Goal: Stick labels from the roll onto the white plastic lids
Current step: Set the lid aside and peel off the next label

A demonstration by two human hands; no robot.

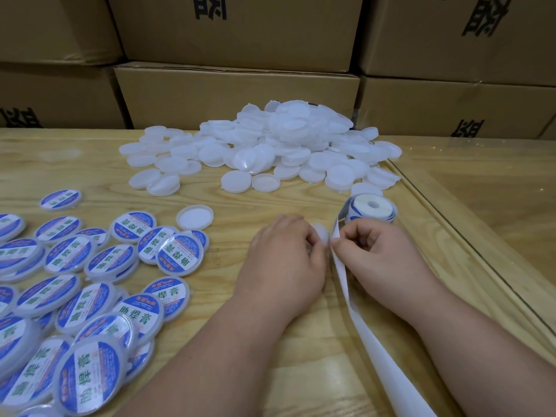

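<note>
A roll of blue-and-white labels [371,208] lies on the wooden table at right of centre. Its white backing strip [370,332] runs from the roll toward the bottom edge. My right hand [376,251] pinches that strip just below the roll. My left hand [285,260] curls around a white plastic lid [321,234], which is mostly hidden under the fingers. A heap of bare white lids [270,149] sits behind the hands. Labelled lids [90,284] lie spread at the lower left. One bare lid [195,217] lies upside down, alone, between the two groups.
Stacked cardboard boxes [234,94] wall off the far side of the table [270,341]. A raised wooden edge with a glass top [469,224] runs diagonally along the right.
</note>
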